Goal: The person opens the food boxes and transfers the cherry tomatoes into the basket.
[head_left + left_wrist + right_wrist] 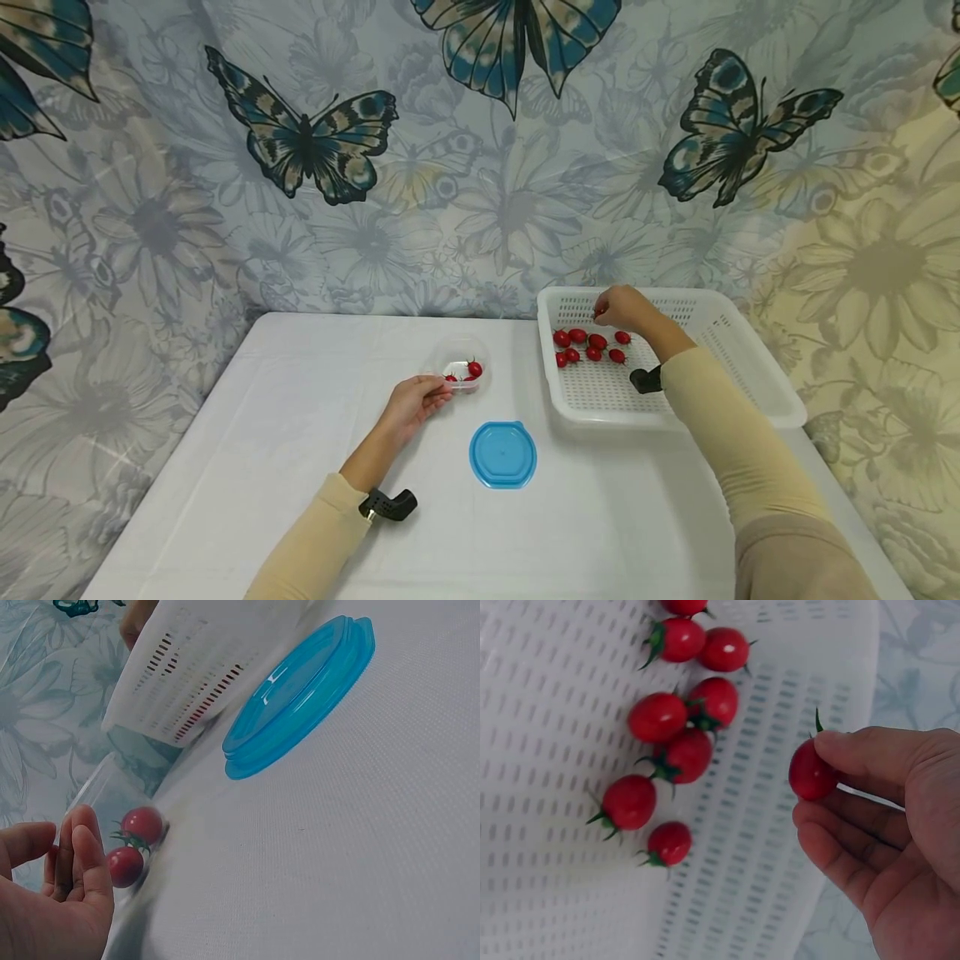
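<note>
My right hand (pixel 632 312) is above the far side of a white perforated basket (pixel 551 379). Between its thumb and fingers it pinches a red cherry tomato (pixel 812 771) with a green stem. Several more cherry tomatoes (pixel 658 718) lie on the basket floor. My left hand (pixel 412 406) holds the near left edge of a small clear plastic container (pixel 459 345), its thumb and fingertips at the rim. Inside that container are a couple of cherry tomatoes (pixel 142 825), partly behind the fingers in the left wrist view.
A round blue lid (pixel 503 455) lies flat on the white-covered table (pixel 600 517), between the container and the basket, nearer to me. Behind the table hangs a butterfly-patterned cloth (pixel 517 208). The basket's wall stands up around the tomatoes.
</note>
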`<control>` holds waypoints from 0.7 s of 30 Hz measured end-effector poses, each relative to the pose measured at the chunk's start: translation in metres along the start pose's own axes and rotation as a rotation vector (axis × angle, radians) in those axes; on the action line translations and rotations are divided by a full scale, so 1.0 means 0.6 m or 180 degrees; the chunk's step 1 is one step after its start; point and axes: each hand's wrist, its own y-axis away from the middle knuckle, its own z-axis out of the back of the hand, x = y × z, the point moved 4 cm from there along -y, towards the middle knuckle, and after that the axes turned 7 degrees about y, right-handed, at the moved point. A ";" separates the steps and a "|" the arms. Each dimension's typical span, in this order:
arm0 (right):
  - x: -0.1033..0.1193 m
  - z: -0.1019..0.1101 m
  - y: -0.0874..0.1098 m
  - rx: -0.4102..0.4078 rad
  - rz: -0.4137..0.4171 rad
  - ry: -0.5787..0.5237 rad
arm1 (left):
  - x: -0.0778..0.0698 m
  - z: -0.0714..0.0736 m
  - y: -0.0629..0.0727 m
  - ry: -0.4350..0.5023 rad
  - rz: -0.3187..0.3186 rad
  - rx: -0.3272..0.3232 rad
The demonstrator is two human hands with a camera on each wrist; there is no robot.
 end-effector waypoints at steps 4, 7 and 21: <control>-0.022 -0.012 0.003 0.0096 -0.0120 -0.0013 | 0.001 0.000 0.000 -0.0010 -0.0019 0.0046; -0.038 -0.022 0.004 0.0180 -0.0195 -0.0029 | 0.001 0.000 0.000 -0.0015 -0.0014 0.0066; -0.075 -0.054 0.010 0.0316 -0.0387 0.0064 | -0.003 -0.001 0.000 -0.0030 0.0003 -0.0010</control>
